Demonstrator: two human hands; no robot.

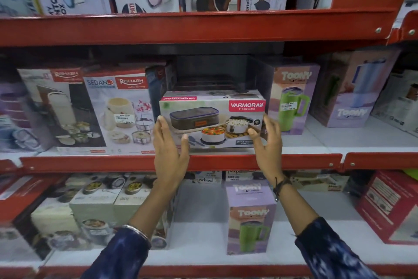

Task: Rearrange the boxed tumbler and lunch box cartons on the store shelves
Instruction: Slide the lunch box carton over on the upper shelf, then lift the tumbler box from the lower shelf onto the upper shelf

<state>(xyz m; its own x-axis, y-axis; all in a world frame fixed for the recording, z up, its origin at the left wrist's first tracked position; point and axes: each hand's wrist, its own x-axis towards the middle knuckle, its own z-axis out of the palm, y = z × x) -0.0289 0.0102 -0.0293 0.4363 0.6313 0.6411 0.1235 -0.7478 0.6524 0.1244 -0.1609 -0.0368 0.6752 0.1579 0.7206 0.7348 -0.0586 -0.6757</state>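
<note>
A white Varmora lunch box carton [210,109] rests on the middle shelf, in a gap between taller cartons. My left hand [168,143] is at its lower left front corner, fingers up along the edge and thumb over the front face. My right hand [268,140] is at its lower right front corner in the same pose. Both hands have their fingers spread and do not clasp the carton. To its right stands a lilac Toony tumbler carton [291,97]. Another Toony tumbler carton [248,217] stands alone on the lower shelf.
Rishabh Sedan lunch box cartons [117,111] fill the middle shelf to the left. More Toony cartons [348,95] stand at the right. Red shelf lips [203,30] run above and below. Lunch box cartons [95,206] crowd the lower shelf's left, a red carton [389,206] its right.
</note>
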